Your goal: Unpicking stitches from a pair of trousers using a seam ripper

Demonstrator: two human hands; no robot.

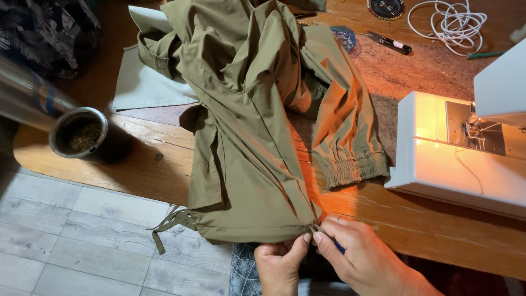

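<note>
Both hands meet at the near hem of an olive-green jacket (246,159) spread over the edge of a wooden worktable (137,175), the garment running away from the person, its long axis stretching from the hem at the table's near edge up toward the far side, where its collar and folds bunch. The left hand (279,263) pinches the hem between thumb and forefinger, fingers curled tight on the cloth; the right hand (356,252), a ring on one finger, closes from the other side on the same spot, its fingertips (318,237) gripping a small metal piece at the hem's end, apparently a zipper end, though it is too small to tell, with a blue-handled tool (339,248) showing under the fingers. The two hands are touching, equally near the work, which lies just beyond their fingertips. An elastic cuff (353,167) of one sleeve lies between the hem and a white sewing machine (455,159) at the right, its lamp casting orange light across the wood. A dark metal cup (82,134) stands at the left, well apart; a coiled white cable (452,24) lies at the far side.
</note>
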